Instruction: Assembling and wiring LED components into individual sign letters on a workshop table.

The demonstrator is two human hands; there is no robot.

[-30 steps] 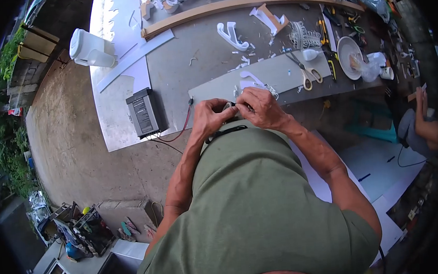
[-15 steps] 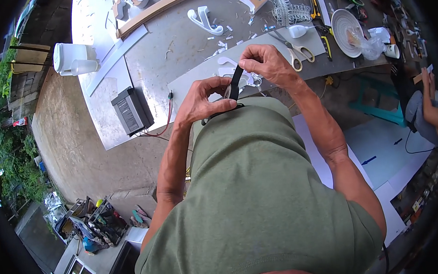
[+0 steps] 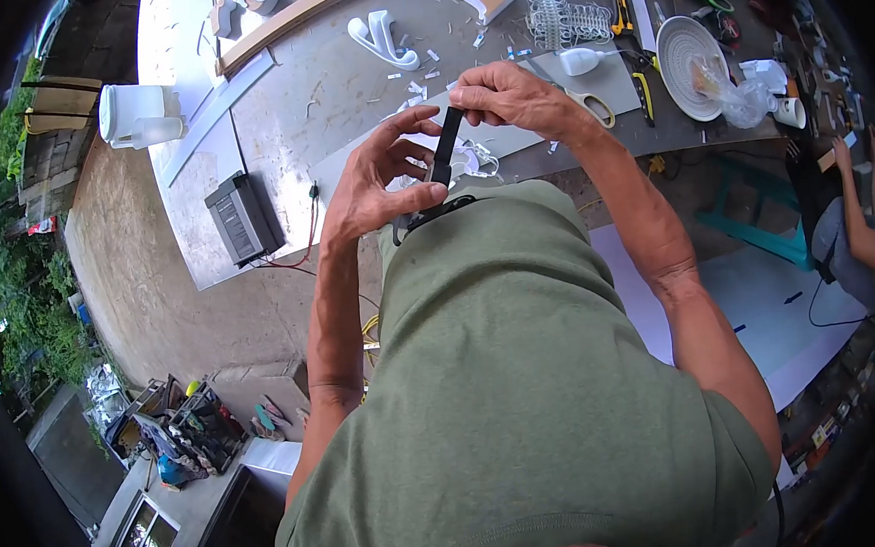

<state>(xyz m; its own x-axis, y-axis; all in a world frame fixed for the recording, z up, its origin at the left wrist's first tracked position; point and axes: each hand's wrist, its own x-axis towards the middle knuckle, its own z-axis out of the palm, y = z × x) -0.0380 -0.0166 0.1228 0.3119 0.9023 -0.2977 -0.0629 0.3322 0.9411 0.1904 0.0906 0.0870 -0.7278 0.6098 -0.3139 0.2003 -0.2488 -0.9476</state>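
A flat black strip point(image 3: 449, 137) stands tilted between my two hands, just in front of my waist. My right hand point(image 3: 519, 100) pinches its upper end between thumb and bent fingers. At the strip's lower end, the thumb of my left hand point(image 3: 380, 182) rests against it; the index finger is lifted away and the other fingers curl behind, partly hidden. Below that thumb a black corded item point(image 3: 434, 216) lies against my green shirt. White curved pieces point(image 3: 471, 159) lie on the table behind the strip.
Scissors point(image 3: 598, 108), a white bulb-shaped item point(image 3: 581, 60) and yellow-black cutters point(image 3: 643, 98) lie to the right, near a woven plate point(image 3: 690, 67). A black box point(image 3: 244, 220) with wires sits at left by a white bucket point(image 3: 135, 111). Another person's arm point(image 3: 859, 198) shows far right.
The left index finger has lifted and the left hand has spread wider. My right hand has shifted left and up with the strip's upper end. The whole view has swung slightly.
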